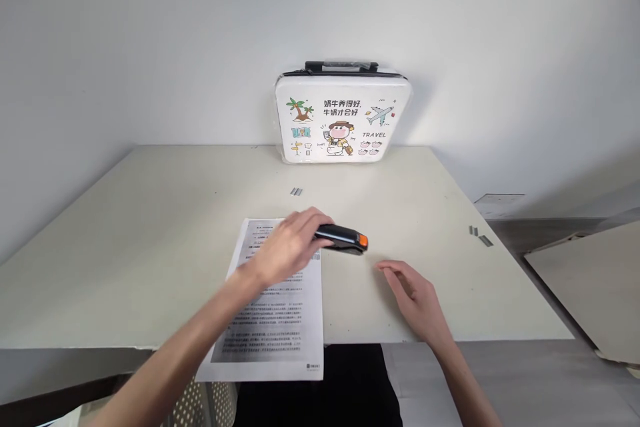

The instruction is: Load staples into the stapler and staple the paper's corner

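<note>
My left hand [295,243] is closed around a black stapler [345,239] with an orange end, held above the desk and pointing right. Under that hand and forearm lies a printed sheet of paper [280,320], its lower end sticking out past the desk's front edge. To the right of the stapler, my right hand [413,293] is loosely curled over the desk with a gap between thumb and fingers. Nothing shows in it, and it is apart from the stapler.
A white carrying case [345,120] with cartoon prints stands upright against the wall at the back of the pale desk [150,233]. Small grey staple strips [296,191] lie behind the paper. More staple strips [485,240] are near the right edge.
</note>
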`<state>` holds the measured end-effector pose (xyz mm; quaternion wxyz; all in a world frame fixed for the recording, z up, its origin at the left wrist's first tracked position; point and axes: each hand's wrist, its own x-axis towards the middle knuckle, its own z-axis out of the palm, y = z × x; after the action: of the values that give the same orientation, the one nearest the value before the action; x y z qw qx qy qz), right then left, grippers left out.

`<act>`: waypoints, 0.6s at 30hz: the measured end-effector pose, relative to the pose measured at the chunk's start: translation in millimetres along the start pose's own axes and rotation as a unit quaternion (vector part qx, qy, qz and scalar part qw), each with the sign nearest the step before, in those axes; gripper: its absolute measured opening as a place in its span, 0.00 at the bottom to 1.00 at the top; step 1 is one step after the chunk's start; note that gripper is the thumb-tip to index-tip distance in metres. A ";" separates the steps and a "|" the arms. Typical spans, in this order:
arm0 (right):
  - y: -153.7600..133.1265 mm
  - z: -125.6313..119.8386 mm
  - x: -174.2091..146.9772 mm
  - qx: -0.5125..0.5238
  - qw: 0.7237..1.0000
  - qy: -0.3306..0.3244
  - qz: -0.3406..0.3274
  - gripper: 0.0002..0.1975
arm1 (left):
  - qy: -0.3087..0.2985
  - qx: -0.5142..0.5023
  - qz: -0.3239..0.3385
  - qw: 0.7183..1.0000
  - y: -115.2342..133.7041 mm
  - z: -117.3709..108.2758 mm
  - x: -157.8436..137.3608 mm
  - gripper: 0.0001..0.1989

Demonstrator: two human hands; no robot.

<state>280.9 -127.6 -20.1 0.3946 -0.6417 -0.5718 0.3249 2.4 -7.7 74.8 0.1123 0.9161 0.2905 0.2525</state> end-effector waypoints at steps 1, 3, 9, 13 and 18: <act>-0.5 -0.6 0.3 0.007 1.000 0.014 0.007 0.21 | -0.017 -0.013 -0.003 1.000 10.9 8.6 2.2 0.11; -1.5 -2.1 0.9 0.030 0.998 0.048 0.023 0.23 | -0.045 -0.030 -0.010 0.998 29.2 27.7 5.2 0.10; -0.1 -5.1 3.2 0.105 0.989 0.093 0.035 0.23 | -0.051 -0.047 -0.017 0.997 54.0 80.6 8.0 0.09; 4.5 -4.6 4.5 0.107 0.991 0.085 0.012 0.21 | -0.043 -0.081 -0.030 0.995 50.3 93.4 4.9 0.11; 8.8 -3.6 6.9 0.091 0.993 0.070 -0.002 0.21 | -0.030 -0.140 -0.061 0.988 36.1 85.8 -9.3 0.22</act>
<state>289.2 -121.5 -25.9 0.4911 -0.6233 -0.5117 0.3293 58.4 -47.3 11.1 0.2632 0.8792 0.3040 0.2557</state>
